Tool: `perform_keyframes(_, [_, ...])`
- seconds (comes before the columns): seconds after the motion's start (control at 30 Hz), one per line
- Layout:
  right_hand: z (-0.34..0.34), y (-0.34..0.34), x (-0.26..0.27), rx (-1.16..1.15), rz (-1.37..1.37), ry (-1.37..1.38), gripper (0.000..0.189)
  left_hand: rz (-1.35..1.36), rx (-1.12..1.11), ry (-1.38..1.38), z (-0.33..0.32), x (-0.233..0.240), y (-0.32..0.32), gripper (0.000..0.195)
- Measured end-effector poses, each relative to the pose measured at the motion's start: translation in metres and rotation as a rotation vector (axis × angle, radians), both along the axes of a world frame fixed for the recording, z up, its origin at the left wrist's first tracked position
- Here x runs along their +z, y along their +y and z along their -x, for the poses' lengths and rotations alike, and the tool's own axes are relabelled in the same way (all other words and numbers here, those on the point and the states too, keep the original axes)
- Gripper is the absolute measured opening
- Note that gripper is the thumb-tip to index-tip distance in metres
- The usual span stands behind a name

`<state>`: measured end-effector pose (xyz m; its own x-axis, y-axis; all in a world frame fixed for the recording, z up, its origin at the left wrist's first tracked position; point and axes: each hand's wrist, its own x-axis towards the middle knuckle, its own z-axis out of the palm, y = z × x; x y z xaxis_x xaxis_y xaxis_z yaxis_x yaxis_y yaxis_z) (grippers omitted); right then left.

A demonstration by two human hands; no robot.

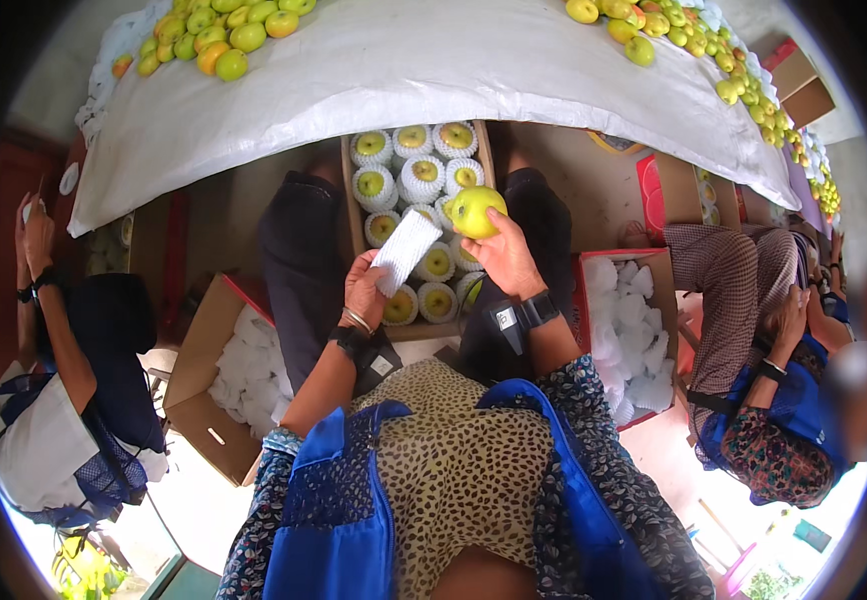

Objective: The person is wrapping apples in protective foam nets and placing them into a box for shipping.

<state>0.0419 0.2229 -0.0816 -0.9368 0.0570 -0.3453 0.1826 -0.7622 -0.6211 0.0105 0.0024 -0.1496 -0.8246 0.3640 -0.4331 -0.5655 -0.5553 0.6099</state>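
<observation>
My left hand (367, 289) grips a flattened white foam net sleeve (409, 251) by its lower end, over the box between my knees. In my right hand (507, 255) is a bare yellow-green apple (478, 212), held just right of the sleeve and apart from it. Below both hands stands an open cardboard box (347, 187) with rows of apples (424, 171), each in a white foam net. The two hands and what they hold hide part of the rows.
Ahead, a table under a white cloth (418, 67) bears piles of loose apples (216, 37). Open boxes of white foam nets (250, 367) stand left and right (632, 337). One co-worker (66, 420) sits at the left; others (771, 405) sit at the right.
</observation>
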Motion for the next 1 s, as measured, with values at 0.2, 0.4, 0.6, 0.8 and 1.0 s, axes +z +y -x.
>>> perform_keyframes(0.2, [-0.009, -0.009, -0.015, 0.047, 0.079, -0.105, 0.044, 0.066, -0.096, -0.009, -0.005, -0.002, -0.002, 0.022])
perform_keyframes(0.4, [-0.010, -0.019, -0.011, 0.156, 0.220, -0.114, 0.049, 0.108, -0.075, -0.020, -0.004, -0.004, -0.001, 0.026])
perform_keyframes(0.6, [-0.012, -0.036, -0.006, 0.197, 0.396, -0.107, 0.058, -0.005, 0.038, -0.053, 0.001, 0.003, -0.002, 0.028])
perform_keyframes(0.8, [-0.009, -0.060, -0.007, 0.128, 0.452, -0.115, 0.061, 0.099, 0.039, -0.029, 0.001, -0.007, -0.003, 0.027])
perform_keyframes(1.0, [-0.019, -0.050, -0.034, -0.002, 0.320, -0.177, 0.055, 0.396, 0.164, -0.019, -0.005, 0.000, 0.004, 0.033])
